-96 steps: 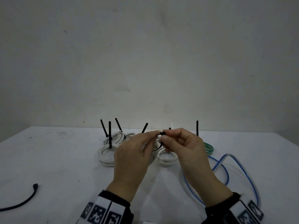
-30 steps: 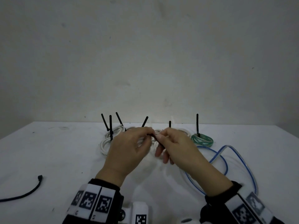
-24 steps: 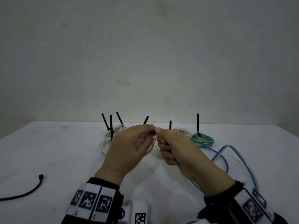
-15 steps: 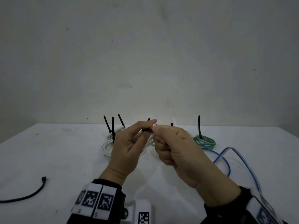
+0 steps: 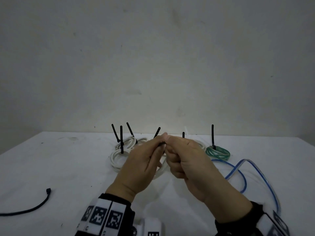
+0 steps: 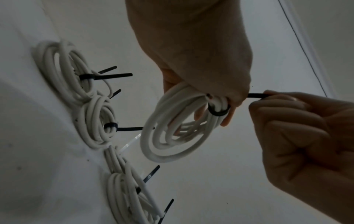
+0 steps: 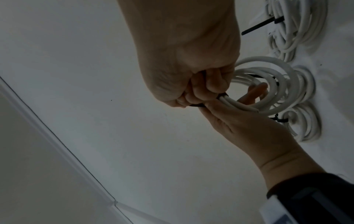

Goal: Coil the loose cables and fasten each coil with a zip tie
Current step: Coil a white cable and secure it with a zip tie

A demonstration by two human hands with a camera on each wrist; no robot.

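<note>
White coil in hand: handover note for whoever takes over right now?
Left hand holds the white coil off the table, at the black zip tie.
Right hand grips the tie's tail; the loop looks snug.
Done: several white coils and a green coil, tied.
Left: set this coil down, then coil and tie the blue cable and black cable.

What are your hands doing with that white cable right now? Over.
Left hand holds the white cable coil. Right hand grips the black plastic zip tie tail, loop round the coil. Nothing in the way.
</note>
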